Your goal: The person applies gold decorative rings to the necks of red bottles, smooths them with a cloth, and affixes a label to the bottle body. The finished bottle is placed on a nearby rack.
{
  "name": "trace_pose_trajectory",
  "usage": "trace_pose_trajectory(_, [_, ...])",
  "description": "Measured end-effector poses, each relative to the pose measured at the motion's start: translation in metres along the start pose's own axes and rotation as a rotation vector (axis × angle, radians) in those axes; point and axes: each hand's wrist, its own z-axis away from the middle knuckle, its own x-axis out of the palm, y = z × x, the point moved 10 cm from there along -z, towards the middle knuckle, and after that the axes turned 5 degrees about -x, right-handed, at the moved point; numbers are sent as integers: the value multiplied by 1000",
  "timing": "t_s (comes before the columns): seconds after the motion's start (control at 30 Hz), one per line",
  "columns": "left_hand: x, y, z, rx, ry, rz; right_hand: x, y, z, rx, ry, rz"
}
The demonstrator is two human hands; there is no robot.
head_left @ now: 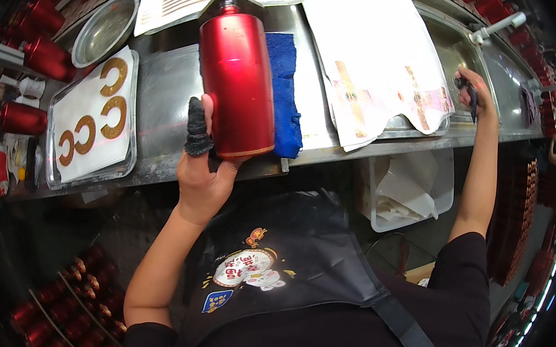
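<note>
- Glossy red metallic cylindrical bottle with a narrow dark neck [238, 86], held over the front of a stainless-steel worktop [163, 84], its neck pointing toward the far side.
- Left hand [202, 174], wearing a black finger covering, is clamped on the bottle's lower left side and base.
- Behind the bottle lies a folded royal-blue cloth [287, 105].
- Left of it, a clear rectangular tray [136, 107] bears white paper with gold glittery C-shaped pieces [113, 117].
- Right hand [476, 92], fingers half curled, is just beside printed white sheets [372, 41]; whether it holds anything, I cannot tell.
</note>
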Motion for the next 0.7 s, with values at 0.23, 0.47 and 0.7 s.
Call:
trace_pose_trajectory(0.23, [7, -5, 0, -59, -35, -27, 51, 8, 76, 10, 75, 580])
trace_pose_trajectory(0.47, [14, -6, 1, -66, -28, 59, 40, 25, 81, 22, 197, 149])
trace_pose_trajectory(0.7, [14, -7, 4, -66, -18, 39, 21, 24, 69, -29, 331, 219])
